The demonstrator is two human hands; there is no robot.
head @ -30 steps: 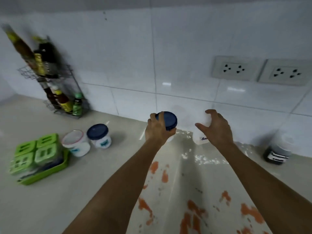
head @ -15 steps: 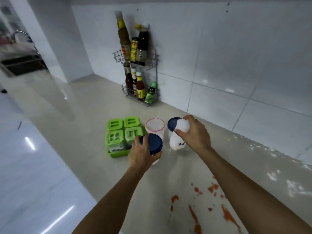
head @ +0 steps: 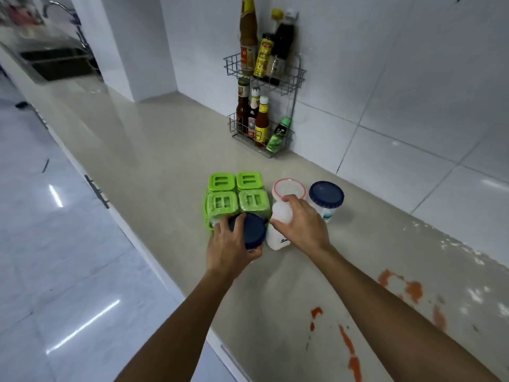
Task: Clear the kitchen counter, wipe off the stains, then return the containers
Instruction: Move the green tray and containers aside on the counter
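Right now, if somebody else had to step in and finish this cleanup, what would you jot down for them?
Left hand: gripping the blue-lidded jar by its lid, just in front of the green container set.
Right hand: holding the white salt bottle, low beside that jar; whether either touches the counter is unclear.
Already moved aside: the pink-rimmed tub and a second blue-lidded jar, near the wire sauce rack.
Done: containers gathered away from the mess.
Left: release these two, wipe the orange stains on the counter, then return the containers.
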